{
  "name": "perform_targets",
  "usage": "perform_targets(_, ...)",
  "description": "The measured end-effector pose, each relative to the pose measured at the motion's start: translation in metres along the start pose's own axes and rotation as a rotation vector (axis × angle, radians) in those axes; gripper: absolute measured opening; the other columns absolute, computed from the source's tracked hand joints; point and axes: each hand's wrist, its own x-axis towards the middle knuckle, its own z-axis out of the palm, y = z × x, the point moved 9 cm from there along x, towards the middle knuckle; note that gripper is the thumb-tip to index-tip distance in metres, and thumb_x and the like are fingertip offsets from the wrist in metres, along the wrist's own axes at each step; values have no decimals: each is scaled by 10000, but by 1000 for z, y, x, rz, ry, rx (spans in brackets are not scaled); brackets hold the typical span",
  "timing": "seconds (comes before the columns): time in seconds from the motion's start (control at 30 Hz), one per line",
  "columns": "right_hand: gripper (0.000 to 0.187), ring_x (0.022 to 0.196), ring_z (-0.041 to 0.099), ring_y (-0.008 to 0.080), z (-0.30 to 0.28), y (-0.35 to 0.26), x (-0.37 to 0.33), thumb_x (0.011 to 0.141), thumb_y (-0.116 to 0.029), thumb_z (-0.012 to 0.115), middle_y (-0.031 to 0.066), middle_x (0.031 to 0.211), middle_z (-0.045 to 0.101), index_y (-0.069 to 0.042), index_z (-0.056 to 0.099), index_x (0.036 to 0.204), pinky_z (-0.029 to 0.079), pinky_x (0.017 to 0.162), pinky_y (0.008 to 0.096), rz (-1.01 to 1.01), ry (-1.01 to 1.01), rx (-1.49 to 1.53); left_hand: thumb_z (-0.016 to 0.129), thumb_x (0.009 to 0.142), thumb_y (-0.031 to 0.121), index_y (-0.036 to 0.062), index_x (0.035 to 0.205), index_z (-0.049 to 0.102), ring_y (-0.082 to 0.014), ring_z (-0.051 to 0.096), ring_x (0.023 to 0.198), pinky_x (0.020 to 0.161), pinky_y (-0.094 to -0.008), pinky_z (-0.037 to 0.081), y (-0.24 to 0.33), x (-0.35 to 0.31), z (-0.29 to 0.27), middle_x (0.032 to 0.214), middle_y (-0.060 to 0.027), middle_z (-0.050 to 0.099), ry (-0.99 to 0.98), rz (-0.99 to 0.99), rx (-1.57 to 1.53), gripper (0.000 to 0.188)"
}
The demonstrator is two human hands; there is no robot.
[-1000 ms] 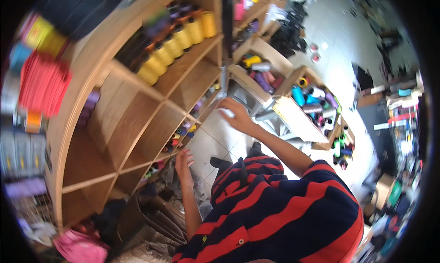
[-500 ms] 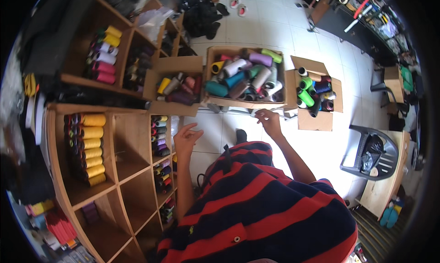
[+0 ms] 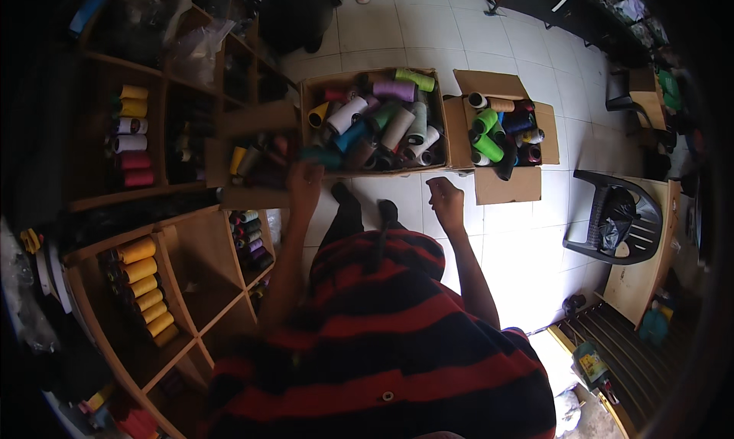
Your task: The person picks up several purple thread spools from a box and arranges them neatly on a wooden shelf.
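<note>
My left hand (image 3: 306,185) reaches up to the near left corner of the middle cardboard box (image 3: 382,173). Its blurred fingers meet a teal thread spool (image 3: 321,157); whether they close round it cannot be made out. Many more spools fill that box, among them a white spool (image 3: 347,115), a purple spool (image 3: 394,91) and a lime green spool (image 3: 415,79). Below the box's near right side, my right hand (image 3: 446,202) hovers empty, its fingers loosely bent and apart.
Left of the middle box stands a smaller open box (image 3: 256,112) of spools; another open box (image 3: 508,185) with green and dark spools is at its right. Wooden cubby shelves (image 3: 200,332) line the left, holding yellow spools (image 3: 141,271). A black plastic chair (image 3: 592,244) stands right.
My left hand has gone forward from beside the shelves to the teal spool. My right hand's fingers are more curled. The whole view has shifted, with the boxes now further left.
</note>
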Motion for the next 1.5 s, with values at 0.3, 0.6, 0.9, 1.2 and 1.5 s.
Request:
perform_targets(0.3,181,512,631,150,46,-20,2,910,-161,566,103,608,631,-7,653,948,469,464,270,117,8,38,794,659,146,24,1099,570,-287,581,1000,893,-379,456,-105,34,41,1036,-150,588,-139,-88,-88,509)
perform_targets(0.6,256,841,643,256,162,-110,39,823,-81,645,134,969,634,-38,600,1072,516,675,343,-170,-316,-207,798,646,141,41,1079,585,-337,568,1029,896,-403,459,-78,27,10,1081,-164,569,-296,-134,-226,492)
perform_targets(0.9,582,1073,535,383,267,-148,58,706,-122,706,175,1171,510,-59,476,1237,479,853,439,-277,-582,-378,735,731,105,64,1135,562,-285,577,1026,844,-359,478,-62,54,-28,1079,-111,547,-490,-60,-567,442)
perform_targets(1.2,646,974,583,383,259,-148,75,774,-161,652,178,1140,509,-119,370,1353,502,750,480,-164,-300,-580,818,662,310,131,1270,526,-421,317,1285,1051,-521,293,-305,70,-70,1411,-187,341,-34,-281,250,697)
perform_targets(1.5,468,974,569,382,279,-197,70,814,-95,605,179,1113,479,-91,483,1266,499,757,453,-360,-157,-659,786,707,266,80,1171,585,-408,416,1181,972,-512,371,-260,60,-55,1288,-173,427,-57,-290,230,539)
